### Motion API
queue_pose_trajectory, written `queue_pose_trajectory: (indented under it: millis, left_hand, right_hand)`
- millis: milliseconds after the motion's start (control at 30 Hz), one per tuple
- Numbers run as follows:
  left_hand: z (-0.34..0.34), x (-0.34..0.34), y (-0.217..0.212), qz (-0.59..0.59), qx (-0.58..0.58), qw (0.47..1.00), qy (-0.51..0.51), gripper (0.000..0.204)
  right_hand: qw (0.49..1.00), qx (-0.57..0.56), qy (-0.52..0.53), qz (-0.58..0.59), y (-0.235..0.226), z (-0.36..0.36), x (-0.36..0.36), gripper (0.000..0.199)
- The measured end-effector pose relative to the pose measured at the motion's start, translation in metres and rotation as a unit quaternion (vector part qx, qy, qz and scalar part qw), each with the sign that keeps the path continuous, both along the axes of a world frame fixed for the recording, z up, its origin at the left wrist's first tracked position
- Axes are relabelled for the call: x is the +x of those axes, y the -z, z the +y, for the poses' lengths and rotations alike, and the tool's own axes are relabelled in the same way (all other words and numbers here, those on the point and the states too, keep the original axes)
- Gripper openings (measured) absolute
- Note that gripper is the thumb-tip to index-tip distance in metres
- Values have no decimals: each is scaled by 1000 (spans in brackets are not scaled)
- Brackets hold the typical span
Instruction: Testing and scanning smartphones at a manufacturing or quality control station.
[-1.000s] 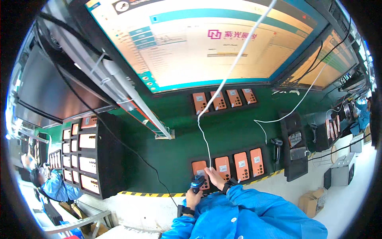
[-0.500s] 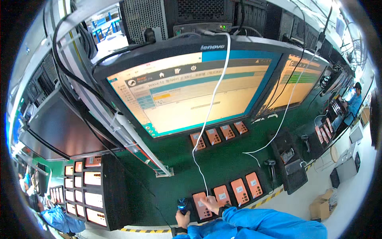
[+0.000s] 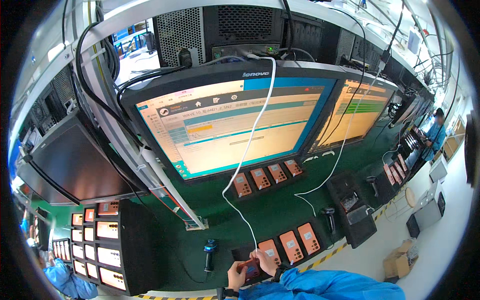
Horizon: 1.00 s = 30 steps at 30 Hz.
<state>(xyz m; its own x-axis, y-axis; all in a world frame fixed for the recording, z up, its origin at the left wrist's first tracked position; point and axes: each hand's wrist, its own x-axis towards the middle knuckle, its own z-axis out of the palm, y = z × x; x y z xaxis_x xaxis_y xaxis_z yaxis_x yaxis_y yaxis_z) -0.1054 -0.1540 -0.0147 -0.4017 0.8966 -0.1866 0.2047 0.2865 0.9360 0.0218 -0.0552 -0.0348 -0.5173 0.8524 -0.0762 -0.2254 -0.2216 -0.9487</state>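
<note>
Between my two hands, a copper-coloured phone (image 3: 251,269) is tilted up at the front edge of the green bench. My left hand (image 3: 236,276) is closed round its left side. At the phone's top edge my right hand (image 3: 266,262) pinches the end of a white cable (image 3: 243,216); whether the plug sits in the phone is hidden by my fingers. A black barcode scanner with a blue head (image 3: 210,255) lies on the bench left of my hands. Several more copper phones (image 3: 290,245) lie face down in the black tray beside my right hand.
A large monitor (image 3: 235,130) stands ahead, with a row of phones (image 3: 260,178) below it. To the left is a black rack of phones (image 3: 127,250). At right are another scanner (image 3: 328,219) and a black box (image 3: 352,205). A metal post (image 3: 170,195) rises from the bench.
My left hand has let go of the scanner, which now lies on the bench, and has taken hold of the phone. The phone has been lifted and tilted. My right hand remains by the cable end.
</note>
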Motion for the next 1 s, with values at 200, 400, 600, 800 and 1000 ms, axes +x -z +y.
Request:
queue_pose_trajectory:
  millis: [200,400,600,800,1000]
  left_hand:
    - [3,17,-3,-33,51,998,15,16]
    - [4,21,-15,-33,58,997,40,13]
    - [0,24,-17,-34,49,998,15,15]
    - [-2,26,-24,-23,35,999,29,15]
    - [-7,21,5,-71,9,997,42,18]
  right_hand:
    - [966,133,-111,-190,-38,1,20,23]
    - [932,219,-161,-241,-50,17,32,17]
    - [925,213,-208,-237,-69,20,30,17]
    - [882,323,-214,-268,-68,18,37,15]
    - [869,326,-183,-323,-65,9,40,19]
